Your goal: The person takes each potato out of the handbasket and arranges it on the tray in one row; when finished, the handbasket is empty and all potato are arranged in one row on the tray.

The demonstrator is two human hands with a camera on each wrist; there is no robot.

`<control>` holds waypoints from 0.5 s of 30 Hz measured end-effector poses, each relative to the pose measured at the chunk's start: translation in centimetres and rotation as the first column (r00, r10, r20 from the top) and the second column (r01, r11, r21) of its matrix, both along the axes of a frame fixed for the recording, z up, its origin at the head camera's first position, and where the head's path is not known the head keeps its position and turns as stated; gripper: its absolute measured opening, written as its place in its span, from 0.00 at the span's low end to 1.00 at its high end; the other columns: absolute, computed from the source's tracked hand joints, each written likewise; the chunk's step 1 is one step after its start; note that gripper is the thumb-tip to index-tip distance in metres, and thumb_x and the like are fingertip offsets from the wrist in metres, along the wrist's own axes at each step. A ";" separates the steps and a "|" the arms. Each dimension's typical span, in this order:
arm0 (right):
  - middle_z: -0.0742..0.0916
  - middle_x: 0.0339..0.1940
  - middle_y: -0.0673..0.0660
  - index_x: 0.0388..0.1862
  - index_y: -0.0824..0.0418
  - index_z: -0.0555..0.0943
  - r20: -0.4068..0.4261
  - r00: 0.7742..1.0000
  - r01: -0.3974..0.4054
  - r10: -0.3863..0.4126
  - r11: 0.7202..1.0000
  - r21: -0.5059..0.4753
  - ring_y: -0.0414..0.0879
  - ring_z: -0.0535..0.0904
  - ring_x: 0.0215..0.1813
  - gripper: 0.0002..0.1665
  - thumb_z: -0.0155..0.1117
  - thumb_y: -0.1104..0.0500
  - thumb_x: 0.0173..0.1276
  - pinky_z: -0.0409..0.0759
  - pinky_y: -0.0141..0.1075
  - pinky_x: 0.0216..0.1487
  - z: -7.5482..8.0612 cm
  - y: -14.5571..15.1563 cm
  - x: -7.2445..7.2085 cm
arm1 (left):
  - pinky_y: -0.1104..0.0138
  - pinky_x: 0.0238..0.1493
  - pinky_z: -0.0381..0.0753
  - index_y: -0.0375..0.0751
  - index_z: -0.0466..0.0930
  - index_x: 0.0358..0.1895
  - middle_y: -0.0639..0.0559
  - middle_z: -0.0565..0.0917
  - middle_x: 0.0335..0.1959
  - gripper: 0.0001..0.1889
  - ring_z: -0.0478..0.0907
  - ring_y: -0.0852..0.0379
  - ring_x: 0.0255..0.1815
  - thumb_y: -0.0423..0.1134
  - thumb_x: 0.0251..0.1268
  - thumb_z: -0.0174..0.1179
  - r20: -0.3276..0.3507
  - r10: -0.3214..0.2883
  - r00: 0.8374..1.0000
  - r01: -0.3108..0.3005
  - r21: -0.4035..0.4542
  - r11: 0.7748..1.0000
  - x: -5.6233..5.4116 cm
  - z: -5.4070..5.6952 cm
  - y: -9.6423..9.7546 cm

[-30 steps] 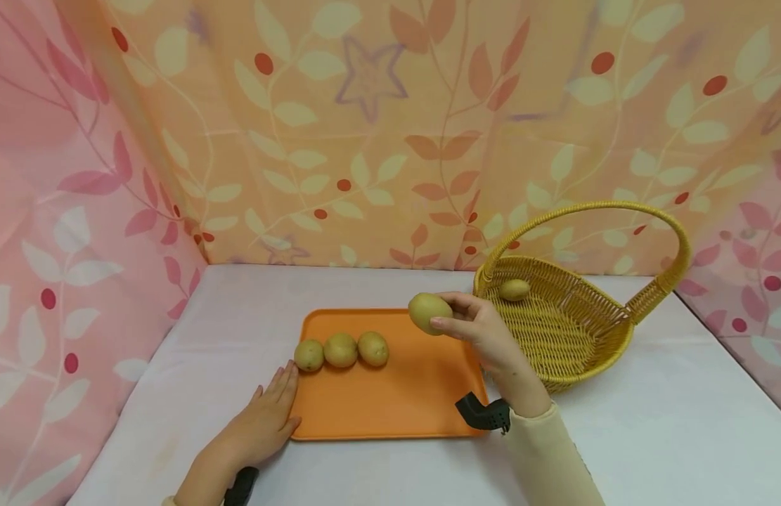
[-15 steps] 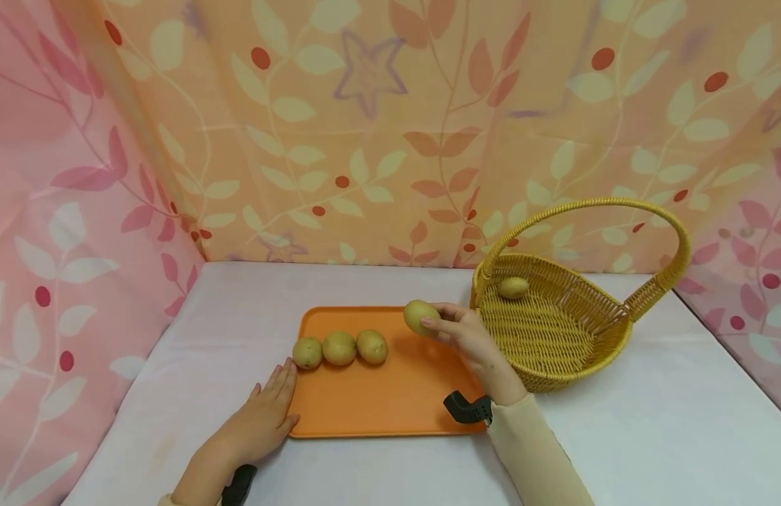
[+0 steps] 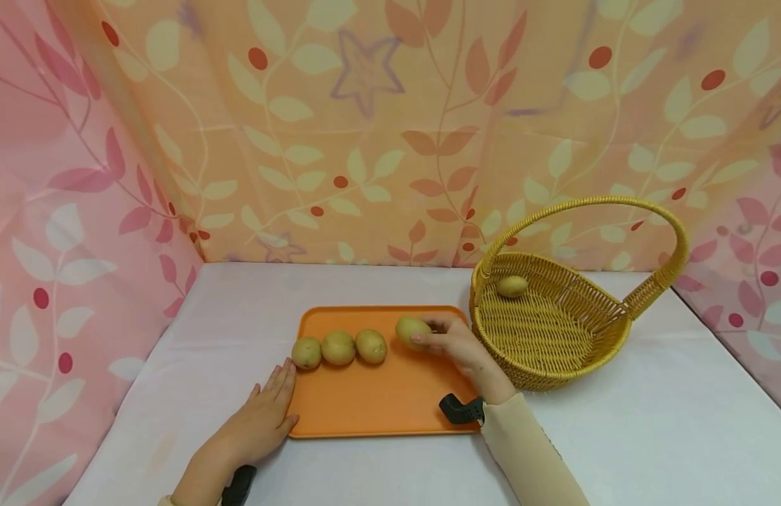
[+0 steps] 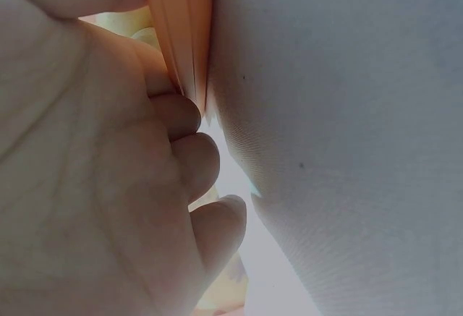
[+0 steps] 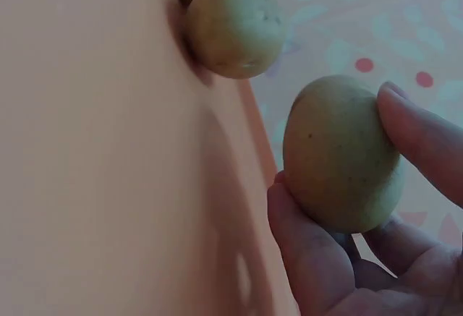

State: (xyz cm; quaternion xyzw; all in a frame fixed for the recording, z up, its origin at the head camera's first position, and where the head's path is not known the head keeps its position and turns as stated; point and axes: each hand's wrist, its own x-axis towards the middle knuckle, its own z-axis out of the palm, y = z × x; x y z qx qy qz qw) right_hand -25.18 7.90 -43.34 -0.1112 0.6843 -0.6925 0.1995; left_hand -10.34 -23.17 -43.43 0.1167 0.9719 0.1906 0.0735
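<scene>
My right hand (image 3: 456, 348) pinches a potato (image 3: 412, 331) between thumb and fingers over the right part of the orange tray (image 3: 384, 407). In the right wrist view, the held potato (image 5: 343, 155) appears a little above the tray surface. Three more potatoes stand in a row toward the tray's left: one by the left rim (image 3: 306, 353), a middle one (image 3: 338, 348) and a right one (image 3: 371, 346). My left hand (image 3: 257, 420) rests against the tray's left edge with its fingers fairly straight. In the left wrist view, its fingers (image 4: 195, 164) lie along the tray's side (image 4: 181, 19).
A yellow wicker basket (image 3: 548, 376) with a tall handle stands right of the tray, close to my right wrist. One potato (image 3: 512, 286) lies inside it at the back left. A patterned cloth (image 3: 365, 154) rises behind the white table (image 3: 694, 422).
My right hand has carried its potato left and down, from near the basket toward the tray. The left hand has stayed at the tray's edge.
</scene>
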 end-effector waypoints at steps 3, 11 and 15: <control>0.84 0.41 0.54 0.54 0.77 0.74 -0.007 1.000 -0.008 0.009 1.000 0.029 0.42 0.80 0.40 0.23 0.65 0.69 0.60 0.79 0.32 0.42 -0.2 0.0 0.1 | 0.36 0.63 0.49 0.20 0.48 0.70 0.30 0.48 0.73 0.38 0.46 0.33 0.72 0.38 0.65 0.57 0.005 0.001 1.000 -0.001 0.000 1.000 0.0 0.0 0.0; 0.83 0.37 0.55 0.52 0.73 0.78 -0.090 0.996 -0.003 0.019 0.984 0.180 0.41 0.77 0.32 0.23 0.68 0.66 0.58 0.76 0.32 0.31 -0.5 -0.3 0.1 | 0.36 0.63 0.48 0.20 0.47 0.70 0.29 0.48 0.72 0.38 0.45 0.33 0.72 0.38 0.65 0.57 0.005 0.002 1.000 -0.002 0.010 1.000 -0.1 -0.1 0.0; 0.83 0.39 0.59 0.53 0.74 0.77 -0.125 0.991 -0.018 0.046 0.976 0.216 0.43 0.76 0.32 0.24 0.68 0.65 0.58 0.77 0.33 0.28 -0.6 -0.4 0.0 | 0.36 0.63 0.48 0.20 0.47 0.70 0.29 0.48 0.72 0.38 0.46 0.33 0.72 0.38 0.66 0.57 -0.001 -0.003 1.000 0.003 0.010 1.000 -0.1 -0.1 -0.1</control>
